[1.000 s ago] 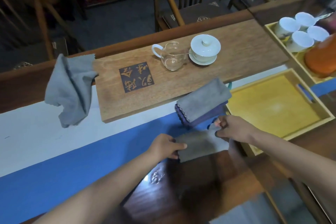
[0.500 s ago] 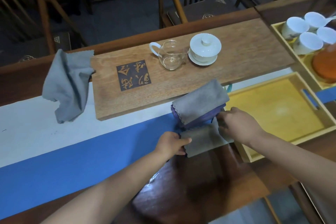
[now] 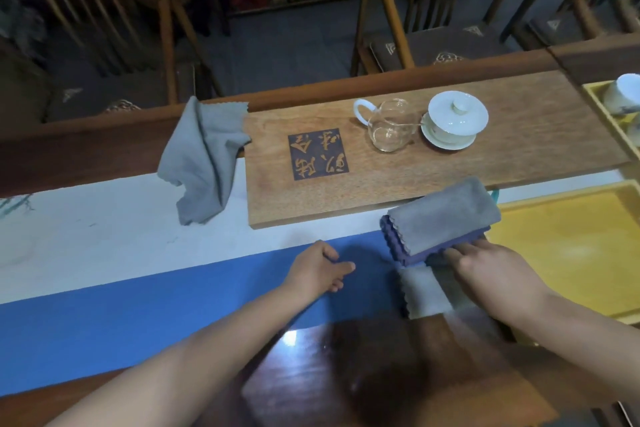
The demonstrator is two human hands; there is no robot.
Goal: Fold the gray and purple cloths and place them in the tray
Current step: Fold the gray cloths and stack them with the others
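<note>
A folded gray cloth (image 3: 445, 213) lies on top of a folded purple cloth (image 3: 398, 246), stacked just left of the empty yellow tray (image 3: 571, 243). Below the stack lies a small folded gray cloth (image 3: 424, 291). My right hand (image 3: 485, 265) presses on its right part and touches the stack's near edge. My left hand (image 3: 320, 269) rests apart on the blue runner, fingers loosely curled, holding nothing. A crumpled gray cloth (image 3: 204, 159) lies unfolded at the far left, draped over the table's back rail.
A wooden tea board (image 3: 398, 184) carries a glass pitcher (image 3: 389, 125) and a lidded white cup (image 3: 453, 123). A second yellow tray with white cups (image 3: 623, 94) sits at the far right. Wooden chairs stand behind the table.
My left hand let go of the small gray cloth and moved left onto the blue runner. My right hand stayed on the cloth by the stack.
</note>
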